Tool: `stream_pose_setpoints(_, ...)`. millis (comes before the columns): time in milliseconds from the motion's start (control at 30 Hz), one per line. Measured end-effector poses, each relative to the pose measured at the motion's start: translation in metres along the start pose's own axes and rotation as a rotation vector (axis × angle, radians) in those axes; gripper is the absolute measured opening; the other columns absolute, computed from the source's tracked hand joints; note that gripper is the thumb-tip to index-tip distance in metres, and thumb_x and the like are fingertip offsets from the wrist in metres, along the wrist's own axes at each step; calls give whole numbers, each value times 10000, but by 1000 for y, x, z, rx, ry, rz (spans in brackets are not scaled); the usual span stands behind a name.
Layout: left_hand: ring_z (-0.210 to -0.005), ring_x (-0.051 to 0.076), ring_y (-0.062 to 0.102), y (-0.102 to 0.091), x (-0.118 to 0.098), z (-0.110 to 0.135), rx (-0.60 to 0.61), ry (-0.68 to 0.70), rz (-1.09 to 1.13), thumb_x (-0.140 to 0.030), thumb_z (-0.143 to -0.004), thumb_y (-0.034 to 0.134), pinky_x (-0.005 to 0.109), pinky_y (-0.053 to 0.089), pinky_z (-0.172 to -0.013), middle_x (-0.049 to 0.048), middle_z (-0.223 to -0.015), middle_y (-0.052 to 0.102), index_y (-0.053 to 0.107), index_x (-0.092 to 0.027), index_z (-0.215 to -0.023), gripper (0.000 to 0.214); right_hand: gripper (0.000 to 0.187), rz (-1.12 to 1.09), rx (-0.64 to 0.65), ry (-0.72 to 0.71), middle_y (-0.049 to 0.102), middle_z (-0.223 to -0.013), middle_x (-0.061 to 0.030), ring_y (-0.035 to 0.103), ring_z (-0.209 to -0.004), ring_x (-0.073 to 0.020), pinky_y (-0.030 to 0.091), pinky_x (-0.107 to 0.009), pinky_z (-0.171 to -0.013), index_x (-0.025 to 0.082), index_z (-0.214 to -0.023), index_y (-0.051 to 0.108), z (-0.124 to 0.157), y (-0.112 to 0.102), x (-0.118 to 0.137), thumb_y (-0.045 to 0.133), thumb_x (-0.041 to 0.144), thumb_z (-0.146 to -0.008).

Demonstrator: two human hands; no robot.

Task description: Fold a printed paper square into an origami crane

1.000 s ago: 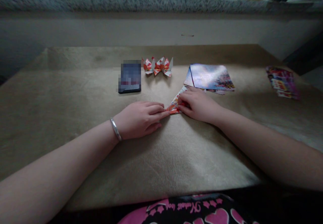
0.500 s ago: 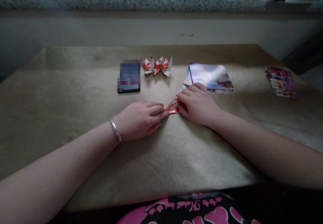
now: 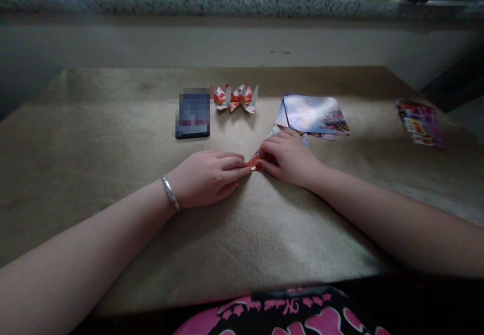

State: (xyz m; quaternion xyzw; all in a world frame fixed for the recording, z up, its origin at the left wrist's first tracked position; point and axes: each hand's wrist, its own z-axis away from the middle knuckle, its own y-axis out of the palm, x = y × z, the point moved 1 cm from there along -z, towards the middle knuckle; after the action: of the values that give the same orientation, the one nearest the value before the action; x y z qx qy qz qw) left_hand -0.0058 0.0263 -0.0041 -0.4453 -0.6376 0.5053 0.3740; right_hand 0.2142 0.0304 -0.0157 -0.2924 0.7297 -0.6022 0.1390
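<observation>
A small folded piece of origami paper (image 3: 253,161), orange-red and patterned, lies on the table between my hands, mostly covered by fingers. With its fingertips, my left hand (image 3: 209,178) holds the paper's left tip down; its fingers are stretched and close together. Curled over the paper's right part, my right hand (image 3: 290,156) pinches it with thumb and fingers close to the left fingertips. Behind the paper stand red-and-white folded paper cranes (image 3: 237,99). Just beyond my right hand lies a stack of printed paper sheets (image 3: 312,113).
A dark phone (image 3: 194,116), its screen blurred, lies left of the cranes. Colourful packaging (image 3: 420,124) is at the table's right. The gold-brown table cover (image 3: 242,239) reaches a wall, above which a speckled stone ledge (image 3: 212,3) carries several items.
My right hand has slid slightly left along the paper, nearer my left fingertips, covering more of it. My left hand stays almost in place on the tip.
</observation>
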Motion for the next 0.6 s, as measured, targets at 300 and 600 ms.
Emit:
stream_pose_setpoints(300, -1085, 215, 623, 2, 1, 1, -17, 4, 7, -181, -900, 459, 344, 552, -880, 74, -1160, 669, 583, -163, -1248, 371, 189, -104, -4, 52, 663, -782, -43, 525, -801, -202, 316, -321, -764, 185, -776, 633, 1, 5, -4, 636, 362, -845)
stream_pose_setpoints(600, -1033, 209, 636, 1, -2, -2, -23, -9, -14, -192, -913, 434, 337, 557, -856, 91, -1093, 679, 616, -153, -1190, 334, 196, -115, -20, 49, 661, -768, -33, 530, -780, -194, 319, -315, -752, 184, -755, 629, 0, 5, -4, 656, 363, -831)
